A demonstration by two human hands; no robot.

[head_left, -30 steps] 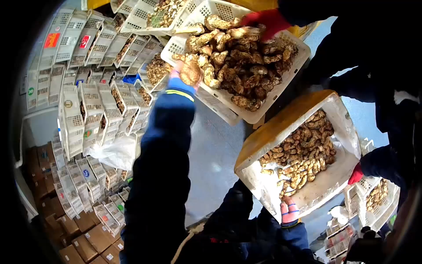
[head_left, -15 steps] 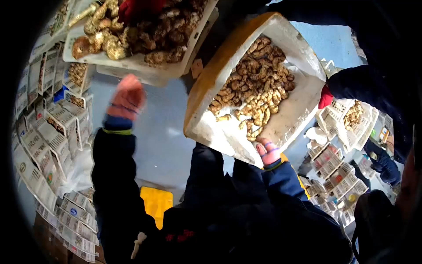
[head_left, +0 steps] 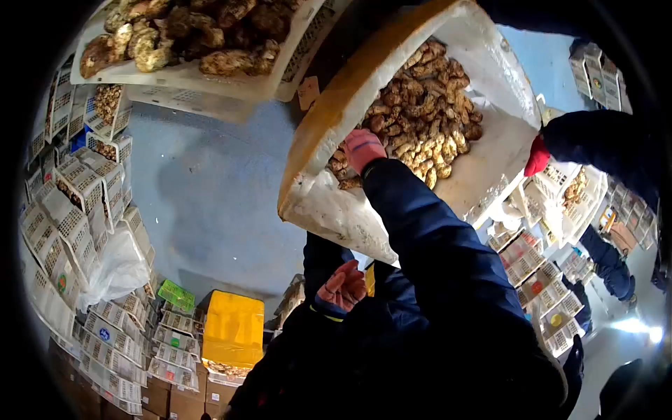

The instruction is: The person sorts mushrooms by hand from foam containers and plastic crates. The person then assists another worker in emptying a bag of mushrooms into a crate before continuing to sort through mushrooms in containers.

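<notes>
A white foam box [head_left: 462, 185] with brown tape on its outside tilts in front of me. Brown, earthy mushrooms [head_left: 427, 105] are heaped inside. My right hand [head_left: 364, 148], in a pink glove, reaches into the box at the near left of the heap. Its fingers curl down among the mushrooms, and their tips are hidden. Below the box, close to my body, my left hand [head_left: 343, 285] is turned palm up, fingers loosely bent and holding nothing. Another person's red-gloved hand [head_left: 536, 155] touches the box's right rim.
Larger mushrooms [head_left: 231, 61] lie in a white tray [head_left: 175, 73] at the upper left. Stacked white crates [head_left: 84, 185] line the left side, near a plastic bag [head_left: 119, 266]. A yellow box [head_left: 232, 329] stands lower left. More crates [head_left: 553, 294] are at right.
My right hand has moved from the box's front edge in among the mushrooms. My left hand has come from beside the tray down towards my body. The other person's red glove has left the tray.
</notes>
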